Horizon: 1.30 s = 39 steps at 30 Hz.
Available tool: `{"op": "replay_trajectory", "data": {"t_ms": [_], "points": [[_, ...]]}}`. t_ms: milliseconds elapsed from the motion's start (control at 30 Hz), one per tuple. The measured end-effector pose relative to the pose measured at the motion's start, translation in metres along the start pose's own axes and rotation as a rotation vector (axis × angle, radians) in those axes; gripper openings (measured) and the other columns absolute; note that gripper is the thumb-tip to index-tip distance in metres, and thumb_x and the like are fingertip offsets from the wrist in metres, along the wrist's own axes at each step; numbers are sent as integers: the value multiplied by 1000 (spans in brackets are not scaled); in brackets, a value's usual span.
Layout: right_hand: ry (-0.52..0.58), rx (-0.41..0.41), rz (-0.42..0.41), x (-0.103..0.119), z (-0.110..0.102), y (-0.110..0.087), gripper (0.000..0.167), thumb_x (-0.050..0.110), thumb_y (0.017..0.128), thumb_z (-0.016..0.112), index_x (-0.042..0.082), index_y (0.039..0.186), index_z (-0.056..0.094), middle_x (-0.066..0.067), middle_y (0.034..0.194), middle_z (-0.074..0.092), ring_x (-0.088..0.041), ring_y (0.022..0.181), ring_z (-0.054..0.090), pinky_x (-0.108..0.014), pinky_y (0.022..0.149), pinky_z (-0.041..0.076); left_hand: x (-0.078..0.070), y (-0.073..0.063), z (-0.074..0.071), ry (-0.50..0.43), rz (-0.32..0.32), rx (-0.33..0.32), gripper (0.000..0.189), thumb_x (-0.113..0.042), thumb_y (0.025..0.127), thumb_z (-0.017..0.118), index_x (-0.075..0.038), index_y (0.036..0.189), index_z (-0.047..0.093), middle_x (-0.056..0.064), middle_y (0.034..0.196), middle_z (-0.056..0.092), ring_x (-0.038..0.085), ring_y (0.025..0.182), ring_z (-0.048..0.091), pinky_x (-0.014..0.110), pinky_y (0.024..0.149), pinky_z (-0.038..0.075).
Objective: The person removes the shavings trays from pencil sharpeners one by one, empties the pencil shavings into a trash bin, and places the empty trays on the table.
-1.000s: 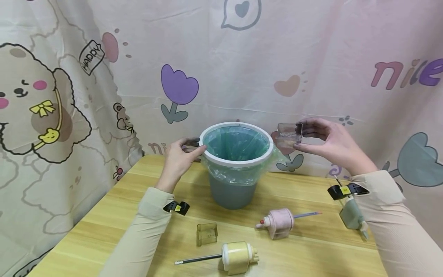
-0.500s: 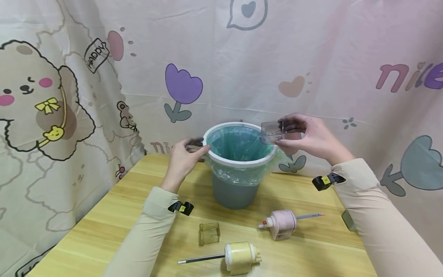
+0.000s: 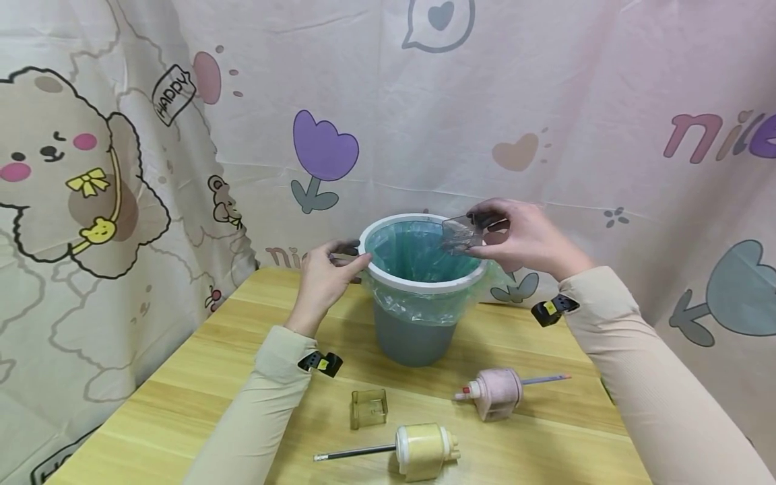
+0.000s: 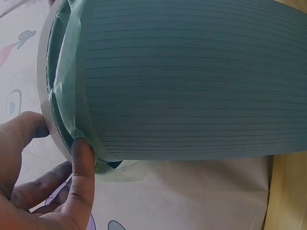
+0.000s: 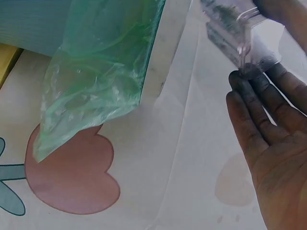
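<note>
My left hand pinches the white rim of a grey trash bin, thumb on one side and fingertip over the bag edge on the other. A translucent green bag lines the bin and folds over its rim. Over the bin's right side, my right hand holds a clear plastic box between thumb and fingertips. It is tilted over the mouth of the bin, with greyish bits showing inside. In the right wrist view the box is partly cut off by the frame's top.
A pink pencil sharpener with a bluish pencil lies on the wooden table. Nearer stand a yellow sharpener with a black pencil and a see-through yellow tray. A printed curtain hangs close behind the bin.
My right hand has carried the clear box leftward from beside the bin to over its mouth, tipping it. The left hand keeps its hold on the rim. The right forearm now covers the grey-green sharpener.
</note>
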State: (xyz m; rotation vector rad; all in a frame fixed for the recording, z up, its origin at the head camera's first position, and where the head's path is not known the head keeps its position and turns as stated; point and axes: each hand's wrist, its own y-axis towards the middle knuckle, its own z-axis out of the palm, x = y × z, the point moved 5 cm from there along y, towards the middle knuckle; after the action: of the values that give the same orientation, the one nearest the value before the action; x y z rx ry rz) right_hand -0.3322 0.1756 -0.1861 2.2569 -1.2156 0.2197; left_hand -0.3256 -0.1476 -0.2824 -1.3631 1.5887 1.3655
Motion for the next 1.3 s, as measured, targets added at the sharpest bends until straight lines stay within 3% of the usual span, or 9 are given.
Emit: {"op": "replay_trajectory", "data": {"t_ms": [133, 400, 567, 700, 1300], "points": [[-4, 24, -28, 7, 6, 7, 59, 24, 86, 91, 8, 137, 68, -11, 128, 73, -30, 119, 71, -52, 106, 59, 1, 0, 0, 11, -4, 0, 50, -26, 95, 83, -6, 139, 69, 20, 124, 77, 32, 108, 79, 38, 80, 70], [-33, 41, -68, 15, 13, 14, 59, 18, 83, 92, 7, 136, 68, -10, 128, 70, -28, 114, 70, -43, 91, 61, 0, 0, 1, 21, -9, 6, 52, -27, 95, 82, -7, 140, 68, 19, 126, 76, 32, 108, 79, 36, 79, 70], [-46, 53, -73, 19, 14, 16, 63, 15, 82, 93, 7, 139, 67, -11, 130, 67, -31, 119, 67, -51, 100, 59, 0, 0, 1, 28, -9, 5, 52, -28, 95, 82, -7, 140, 68, 19, 125, 76, 32, 108, 79, 35, 77, 70], [-86, 64, -122, 27, 14, 18, 63, 13, 81, 93, 6, 138, 68, -14, 131, 66, -33, 121, 64, -55, 109, 54, 0, 0, 1, 37, -1, 2, 52, -28, 95, 82, -7, 140, 68, 19, 125, 76, 32, 109, 79, 32, 76, 70], [-253, 113, -315, 54, 29, 18, 56, 3, 80, 88, 2, 134, 70, -18, 126, 63, -39, 121, 60, -56, 107, 53, -1, -1, -1, 80, 1, -6, 53, -31, 95, 82, -7, 141, 68, 19, 125, 77, 32, 111, 79, 35, 80, 70]]}}
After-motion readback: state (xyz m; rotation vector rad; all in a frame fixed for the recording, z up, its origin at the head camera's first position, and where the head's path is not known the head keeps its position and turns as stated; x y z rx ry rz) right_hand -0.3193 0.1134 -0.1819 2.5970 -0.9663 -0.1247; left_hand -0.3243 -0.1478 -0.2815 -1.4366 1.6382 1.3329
